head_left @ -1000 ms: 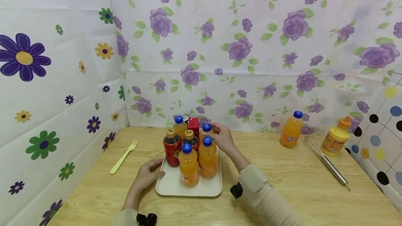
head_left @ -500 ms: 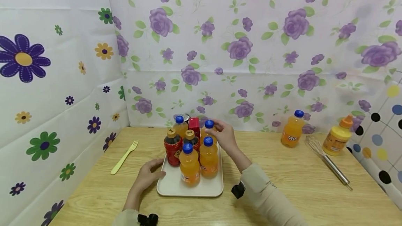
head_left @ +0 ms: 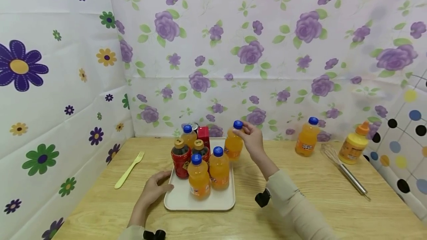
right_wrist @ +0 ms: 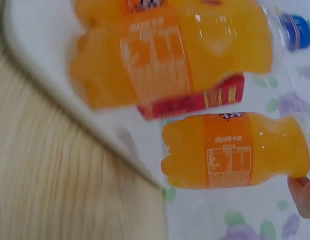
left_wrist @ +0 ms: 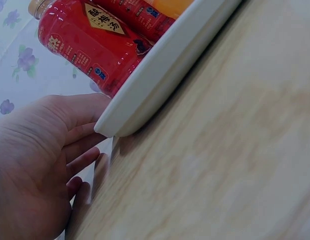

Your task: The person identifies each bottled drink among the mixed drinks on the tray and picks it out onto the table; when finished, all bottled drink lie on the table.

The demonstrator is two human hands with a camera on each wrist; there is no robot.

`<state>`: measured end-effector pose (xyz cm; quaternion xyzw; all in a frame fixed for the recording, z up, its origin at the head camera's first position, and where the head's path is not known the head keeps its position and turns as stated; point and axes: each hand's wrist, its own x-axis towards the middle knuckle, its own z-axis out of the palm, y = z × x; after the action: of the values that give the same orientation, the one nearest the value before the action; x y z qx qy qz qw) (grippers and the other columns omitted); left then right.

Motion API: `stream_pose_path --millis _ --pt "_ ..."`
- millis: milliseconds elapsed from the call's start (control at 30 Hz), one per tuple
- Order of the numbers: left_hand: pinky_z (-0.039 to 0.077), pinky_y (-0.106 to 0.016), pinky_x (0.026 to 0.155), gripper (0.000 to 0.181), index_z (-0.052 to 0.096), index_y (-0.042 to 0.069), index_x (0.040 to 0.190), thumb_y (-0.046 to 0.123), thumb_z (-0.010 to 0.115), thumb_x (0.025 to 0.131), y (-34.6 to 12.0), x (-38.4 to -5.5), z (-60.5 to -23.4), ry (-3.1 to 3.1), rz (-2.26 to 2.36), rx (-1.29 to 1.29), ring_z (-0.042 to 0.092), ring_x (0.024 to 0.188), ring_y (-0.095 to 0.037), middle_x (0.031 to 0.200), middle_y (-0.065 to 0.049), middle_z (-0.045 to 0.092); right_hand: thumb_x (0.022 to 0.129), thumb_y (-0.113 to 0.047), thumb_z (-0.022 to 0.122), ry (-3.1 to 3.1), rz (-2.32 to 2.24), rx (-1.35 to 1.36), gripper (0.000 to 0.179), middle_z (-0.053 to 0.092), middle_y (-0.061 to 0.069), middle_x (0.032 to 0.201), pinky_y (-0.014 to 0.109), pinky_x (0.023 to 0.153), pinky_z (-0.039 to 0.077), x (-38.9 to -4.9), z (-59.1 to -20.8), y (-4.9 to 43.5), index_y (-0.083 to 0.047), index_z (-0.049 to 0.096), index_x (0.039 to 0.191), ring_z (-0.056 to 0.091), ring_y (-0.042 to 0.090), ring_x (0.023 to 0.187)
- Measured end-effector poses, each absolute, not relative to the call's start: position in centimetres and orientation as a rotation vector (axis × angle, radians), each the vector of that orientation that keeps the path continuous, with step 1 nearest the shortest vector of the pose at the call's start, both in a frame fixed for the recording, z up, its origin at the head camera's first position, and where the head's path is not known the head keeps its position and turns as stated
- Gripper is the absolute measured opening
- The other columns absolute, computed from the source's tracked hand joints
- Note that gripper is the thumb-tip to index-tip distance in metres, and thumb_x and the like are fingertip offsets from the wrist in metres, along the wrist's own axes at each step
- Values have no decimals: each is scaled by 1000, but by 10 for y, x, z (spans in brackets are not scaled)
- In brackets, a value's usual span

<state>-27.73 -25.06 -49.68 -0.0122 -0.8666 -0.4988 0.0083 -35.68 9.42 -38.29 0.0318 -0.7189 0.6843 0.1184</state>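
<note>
With its thumb at the rim, my left hand [head_left: 154, 189] grips the left edge of a cream tray [head_left: 218, 205]. My right hand [head_left: 252, 140] pinches an orange soda bottle [head_left: 234, 144] near its blue cap, raised over the tray's back right edge. In the right wrist view this soda bottle [right_wrist: 235, 152] hangs apart from the tray. Two more orange soda bottles, one at the front [head_left: 199, 179] and one beside it [head_left: 219, 169], stand on the tray. A dark drink bottle with red label [head_left: 181, 162] stands near my left hand, a similar bottle [head_left: 200, 151] beside it.
Behind these stand another orange bottle [head_left: 188, 138], a red box [head_left: 203, 135] and a can [head_left: 193, 126]. A yellow fork [head_left: 129, 170] lies left. At right are an orange bottle [head_left: 306, 138], a whisk [head_left: 347, 173] and a yellow squeeze bottle [head_left: 353, 145].
My right hand has lifted the back right orange soda bottle and shifted it to the right, away from the others. My left hand has stayed at the tray's edge.
</note>
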Motion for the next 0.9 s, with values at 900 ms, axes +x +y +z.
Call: stream_pose_path --millis 900 --pt "34 -57 115 57 58 -1 132 8 74 78 -251 -280 -500 -2658 -1607 -16 47 134 -41 138 -22 56 91 -23 68 -2285 1709 -253 61 48 17 148 42 113 42 -384 -386 244 -6 45 145 48 30 136"
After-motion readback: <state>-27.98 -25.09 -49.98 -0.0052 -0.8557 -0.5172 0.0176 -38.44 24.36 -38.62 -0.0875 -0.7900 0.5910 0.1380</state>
